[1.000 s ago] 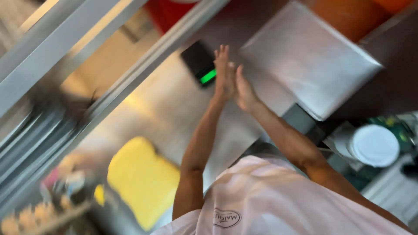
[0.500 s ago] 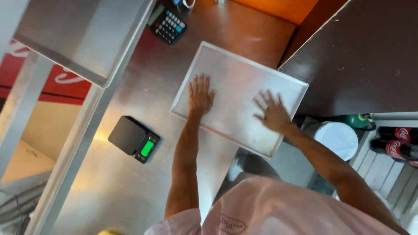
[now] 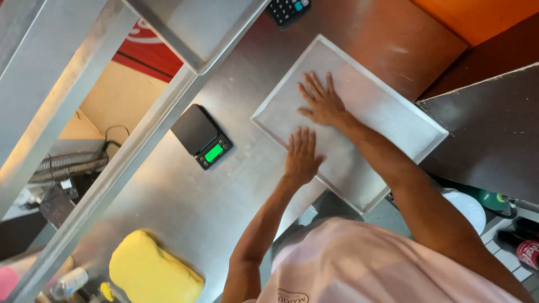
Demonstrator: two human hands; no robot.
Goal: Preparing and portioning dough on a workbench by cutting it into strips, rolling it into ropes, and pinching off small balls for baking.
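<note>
A large flat metal tray (image 3: 387, 120) lies on a stainless steel counter (image 3: 202, 196). Both palms press flat on it with fingers spread. My left hand (image 3: 301, 155) rests near the tray's left edge. My right hand (image 3: 321, 101) lies farther in, toward the tray's middle. Neither hand holds anything.
A small black scale with a green display (image 3: 201, 136) sits left of the tray. A yellow lump in plastic (image 3: 152, 272) lies at the counter's near left. A calculator (image 3: 286, 8) is at the top. A steel shelf (image 3: 191, 25) overhangs the left. Bottles (image 3: 519, 247) stand at the lower right.
A second ago my hands were pressed together above the counter. Then they spread wide on the tray. Now they lie closer together, shifted toward its left side.
</note>
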